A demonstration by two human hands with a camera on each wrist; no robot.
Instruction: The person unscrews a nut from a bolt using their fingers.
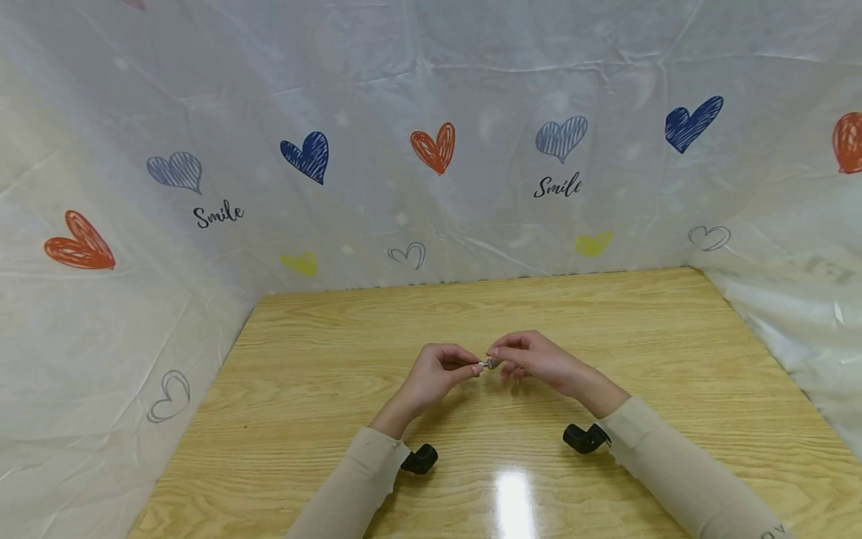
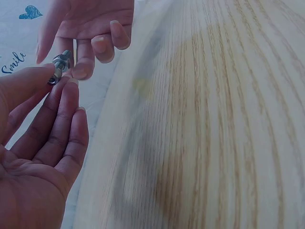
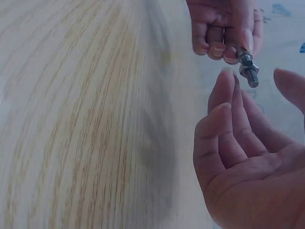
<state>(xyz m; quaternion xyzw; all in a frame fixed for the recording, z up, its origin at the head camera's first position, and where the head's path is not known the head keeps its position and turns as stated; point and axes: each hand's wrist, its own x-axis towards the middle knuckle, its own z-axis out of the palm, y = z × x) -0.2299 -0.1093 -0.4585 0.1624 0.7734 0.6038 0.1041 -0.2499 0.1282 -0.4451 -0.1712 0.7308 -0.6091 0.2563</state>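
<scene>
A small metal bolt (image 1: 489,364) with a hex nut (image 3: 249,70) partway along it is held above the table between the two hands. My left hand (image 1: 431,378) pinches one end of the bolt between thumb and fingertips. The bolt's threaded end points toward my right hand (image 1: 542,363). In the right wrist view, the right thumb stands apart from the bent fingers (image 3: 221,129), with the threaded end near the gap between them. From the left wrist view, the right fingertips lie close behind the bolt (image 2: 61,62); whether they touch it is unclear.
Both hands are over a wooden table (image 1: 323,419) with a light reflection near its front. Black curved pieces (image 1: 584,439) stick out at both sleeve cuffs. A white sheet (image 1: 498,90) with printed hearts hangs behind the table and along its sides.
</scene>
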